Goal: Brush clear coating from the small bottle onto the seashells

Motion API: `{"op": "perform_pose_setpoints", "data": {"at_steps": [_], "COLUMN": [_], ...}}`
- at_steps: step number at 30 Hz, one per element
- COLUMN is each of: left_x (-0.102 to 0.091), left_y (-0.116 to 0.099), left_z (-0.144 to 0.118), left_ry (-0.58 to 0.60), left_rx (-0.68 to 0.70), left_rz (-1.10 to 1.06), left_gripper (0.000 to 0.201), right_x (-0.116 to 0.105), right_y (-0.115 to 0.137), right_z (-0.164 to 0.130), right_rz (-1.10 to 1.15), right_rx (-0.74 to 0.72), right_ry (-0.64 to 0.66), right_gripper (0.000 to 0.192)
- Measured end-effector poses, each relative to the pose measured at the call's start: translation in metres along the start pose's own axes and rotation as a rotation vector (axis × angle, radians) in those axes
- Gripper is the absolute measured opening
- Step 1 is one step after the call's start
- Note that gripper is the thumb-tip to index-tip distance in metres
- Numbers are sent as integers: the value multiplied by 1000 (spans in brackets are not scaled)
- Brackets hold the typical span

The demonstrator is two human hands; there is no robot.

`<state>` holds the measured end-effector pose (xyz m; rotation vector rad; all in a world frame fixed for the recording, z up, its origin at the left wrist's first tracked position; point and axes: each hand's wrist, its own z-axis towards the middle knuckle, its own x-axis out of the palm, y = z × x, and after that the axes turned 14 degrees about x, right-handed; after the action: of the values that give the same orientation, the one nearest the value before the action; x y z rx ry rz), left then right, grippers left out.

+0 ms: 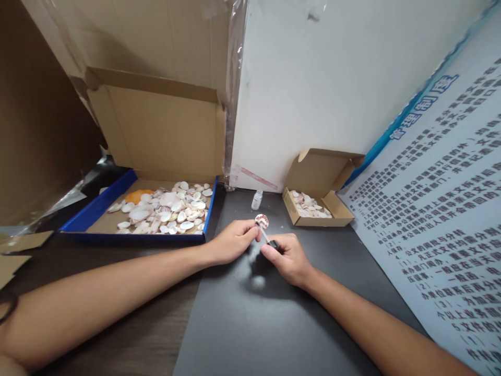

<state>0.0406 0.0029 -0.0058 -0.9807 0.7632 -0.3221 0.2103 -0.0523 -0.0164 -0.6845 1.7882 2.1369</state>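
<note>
My left hand (pixel 237 241) pinches a small white shell (pixel 262 221) with reddish-brown markings between thumb and fingers. In my right hand (pixel 288 257) is a brush applicator (pixel 273 244) with a black cap and a pale thin stem. Its tip meets or lies very close to the lower edge of the shell; exact contact cannot be made out. Just behind the shell stands a small clear bottle (pixel 257 200) with a pale label, upright and without a cap. Both hands are held above the dark grey table mat (pixel 235 324).
To the left, an open blue-edged cardboard box (pixel 133 235) holds many shells (pixel 168 203) and an orange one (pixel 138 196). A smaller open carton (pixel 323 221) with shells stands back right. A white panel (pixel 297 78) rises behind, and a printed poster (pixel 442 183) slants along the right.
</note>
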Motion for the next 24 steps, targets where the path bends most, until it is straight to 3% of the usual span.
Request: {"op": "perform_pose_setpoints", "data": {"at_steps": [6, 11, 16, 21, 24], "left_x": [1, 1, 0, -1, -1], "left_y": [1, 0, -1, 0, 0], "left_z": [0, 0, 0, 1, 1], "left_ry": [-4, -2, -11, -39, -52], "left_rx": [36, 1, 26, -14, -31], "left_rz": [-25, -7, -45, -79, -96], "left_gripper": [33, 31, 32, 31, 31], "right_x": [0, 0, 0, -1, -1], "right_y": [-1, -2, 0, 2, 2], "right_z": [0, 0, 1, 0, 1], "right_rz": [34, -1, 38, 31, 70], "right_rx": [23, -15, 14, 23, 62], "right_ry": [-56, 23, -92, 43, -74], "right_gripper": [45, 49, 42, 46, 44]}}
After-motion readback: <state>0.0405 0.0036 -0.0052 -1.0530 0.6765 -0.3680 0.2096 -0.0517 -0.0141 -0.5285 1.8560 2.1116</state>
